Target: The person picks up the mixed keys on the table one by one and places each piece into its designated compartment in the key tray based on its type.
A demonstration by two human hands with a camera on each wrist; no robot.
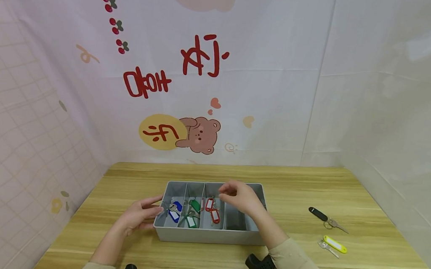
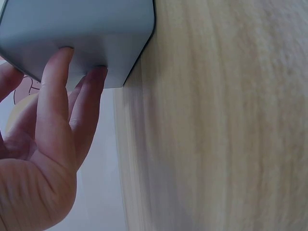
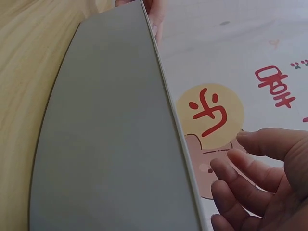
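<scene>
A long grey divided tray [image 1: 207,236] lies on the table. Two blue key tags [image 1: 173,215] with keys are in its leftmost compartment. Beside them, the second compartment holds green key tags [image 1: 191,221], and the third has red key tags [image 1: 214,216]. My left hand [image 1: 137,215] is at the tray's left end; in the left wrist view its extended fingertips [image 2: 99,72] touch the grey end wall. Over the tray's right half hovers my right hand [image 1: 242,199], fingers loosely bent with nothing between them, as the right wrist view also shows.
On the table right of the tray lie a black key tag [image 1: 317,213] with a key and a yellow key tag [image 1: 334,244] with keys. A printed white cloth [image 1: 274,114] hangs behind the table. Dark wrist mounts [image 1: 260,264] sit under the forearms.
</scene>
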